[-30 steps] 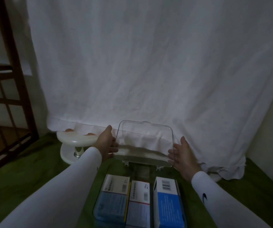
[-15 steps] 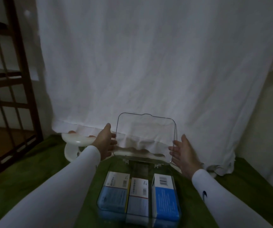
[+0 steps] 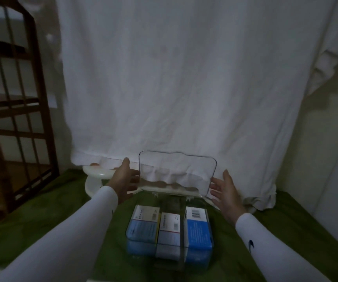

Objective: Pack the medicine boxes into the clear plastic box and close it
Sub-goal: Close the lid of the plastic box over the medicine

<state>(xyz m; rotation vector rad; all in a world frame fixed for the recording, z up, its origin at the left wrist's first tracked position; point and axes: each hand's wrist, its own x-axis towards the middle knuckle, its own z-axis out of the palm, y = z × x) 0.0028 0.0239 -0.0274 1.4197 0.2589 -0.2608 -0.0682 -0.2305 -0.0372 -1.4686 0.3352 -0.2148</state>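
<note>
The clear plastic box (image 3: pixel 165 256) sits on a green cloth, low in the centre. Three medicine boxes stand side by side inside it: a blue-and-white one (image 3: pixel 143 224) on the left, a white one (image 3: pixel 169 228) in the middle, a bright blue one (image 3: pixel 197 227) on the right. The hinged clear lid (image 3: pixel 176 174) stands nearly upright at the box's far edge. My left hand (image 3: pixel 123 180) has its fingers on the lid's left edge. My right hand (image 3: pixel 225 192) touches the right edge with its fingertips, fingers spread.
A white sheet (image 3: pixel 164 78) hangs right behind the lid. Left of the box, under the sheet's hem, stands a white pedestal dish (image 3: pixel 98 171). A dark wooden lattice frame (image 3: pixel 15 119) is at far left. The green cloth (image 3: pixel 62 210) covers the surface.
The lid has swung from leaning back toward the sheet to nearly upright, both hands staying at its edges. The camera view has tilted up and shifted.
</note>
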